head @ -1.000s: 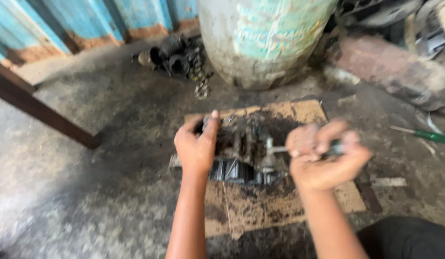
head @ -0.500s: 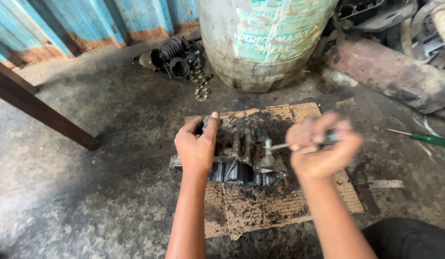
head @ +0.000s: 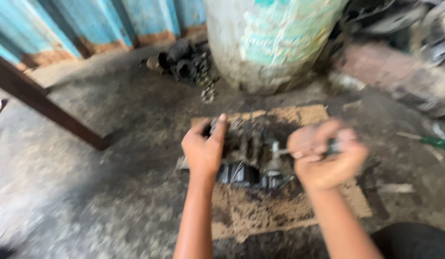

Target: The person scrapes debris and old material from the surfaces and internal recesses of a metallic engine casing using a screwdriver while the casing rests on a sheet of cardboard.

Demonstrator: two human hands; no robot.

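1. While the view is blurred, I read the left hand [head: 204, 149] as clamped over the near left end of a dark, greasy engine part [head: 251, 160], fingers curled over its top edge, apparently to keep it from shifting.
2. I see the right hand [head: 328, 160] closed in a fist around the handle of a slim tool [head: 299, 151], whose thin metal shaft points left into the part; the tip is too blurred to place exactly.
3. The engine part lies on a sheet of stained cardboard [head: 299, 117] spread on the concrete floor [head: 98, 192], likely to catch oil and grit.
4. A large drum [head: 275, 43] stands just beyond the cardboard; a heap of dark rubber parts [head: 181, 62] lies to its left.
5. A green-handled screwdriver [head: 431, 140] rests on the floor, well apart to the right.
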